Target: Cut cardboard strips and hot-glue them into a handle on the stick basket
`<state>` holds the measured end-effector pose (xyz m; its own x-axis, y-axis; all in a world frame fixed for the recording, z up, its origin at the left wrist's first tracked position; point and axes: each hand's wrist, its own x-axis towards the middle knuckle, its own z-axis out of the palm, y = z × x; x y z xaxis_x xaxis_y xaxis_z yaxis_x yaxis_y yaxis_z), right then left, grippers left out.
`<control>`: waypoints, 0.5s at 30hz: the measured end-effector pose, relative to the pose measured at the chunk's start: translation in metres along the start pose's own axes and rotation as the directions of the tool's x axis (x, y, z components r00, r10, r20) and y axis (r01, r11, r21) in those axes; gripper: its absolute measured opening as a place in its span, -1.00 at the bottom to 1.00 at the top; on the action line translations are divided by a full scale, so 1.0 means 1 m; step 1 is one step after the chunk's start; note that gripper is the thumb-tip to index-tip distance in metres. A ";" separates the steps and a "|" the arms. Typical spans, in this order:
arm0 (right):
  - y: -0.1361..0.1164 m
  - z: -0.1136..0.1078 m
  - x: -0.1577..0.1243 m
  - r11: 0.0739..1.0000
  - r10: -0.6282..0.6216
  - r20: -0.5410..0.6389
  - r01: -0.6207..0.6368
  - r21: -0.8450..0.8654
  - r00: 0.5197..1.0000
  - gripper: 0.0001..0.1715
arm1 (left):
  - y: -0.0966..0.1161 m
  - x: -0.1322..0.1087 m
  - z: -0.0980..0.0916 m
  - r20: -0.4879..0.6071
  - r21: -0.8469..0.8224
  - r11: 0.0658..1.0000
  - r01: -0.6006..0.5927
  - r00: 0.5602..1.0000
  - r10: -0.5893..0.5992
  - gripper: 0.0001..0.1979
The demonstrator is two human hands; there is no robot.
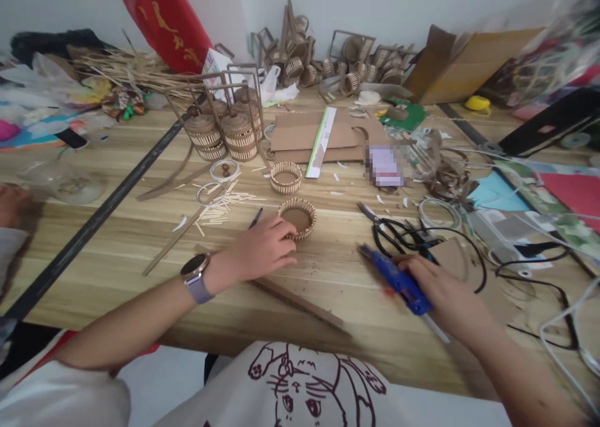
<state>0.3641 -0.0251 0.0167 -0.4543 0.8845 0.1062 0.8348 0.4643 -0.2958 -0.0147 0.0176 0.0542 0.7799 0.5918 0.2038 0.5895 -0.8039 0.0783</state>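
My right hand [435, 289] is wrapped round a blue hot glue gun [394, 274], its nozzle pointing up and left over the table and a pale glue stick [435, 328] at its rear. My left hand [265, 249], with a watch on its wrist, hovers low with fingers loosely stretched. Its fingertips reach the near left rim of a small round basket [307, 217] of light sticks with a brown base; whether they touch it I cannot tell. A similar round basket [285, 178] sits just behind. Below the left hand lies a brown cardboard strip [304, 306]. A dark pen [255, 217] shows behind the hand.
Black-handled scissors [384, 230] lie beside the glue gun among dark cables. Loose sticks [213, 211] are scattered on the left, below lidded baskets with tall handles [239, 133]. Flat cardboard [300, 133] and a cardboard box [464, 64] stand farther back. Another person's hand [12, 203] rests far left.
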 end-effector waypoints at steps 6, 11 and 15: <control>0.006 -0.004 0.013 0.998 0.058 -0.079 -0.061 -0.031 0.995 -0.86 | 0.025 -0.040 0.007 -0.049 0.169 0.984 0.051 0.998 -0.043 -0.86; -0.001 -0.001 0.016 0.999 0.006 -0.074 -0.010 -0.052 0.997 -0.82 | 0.015 -0.036 0.018 -0.062 0.244 0.968 0.062 0.997 -0.048 -0.69; 0.002 -0.004 0.015 0.995 0.010 -0.097 -0.020 -0.094 0.995 -0.82 | 0.005 -0.017 0.024 -0.016 0.201 0.973 0.114 0.993 -0.113 -0.63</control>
<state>0.3603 -0.0110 0.0211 -0.4131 0.8896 0.1949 0.8691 0.4491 -0.2075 -0.0199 0.0047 0.0275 0.7048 0.6779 0.2092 0.7047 -0.7029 -0.0964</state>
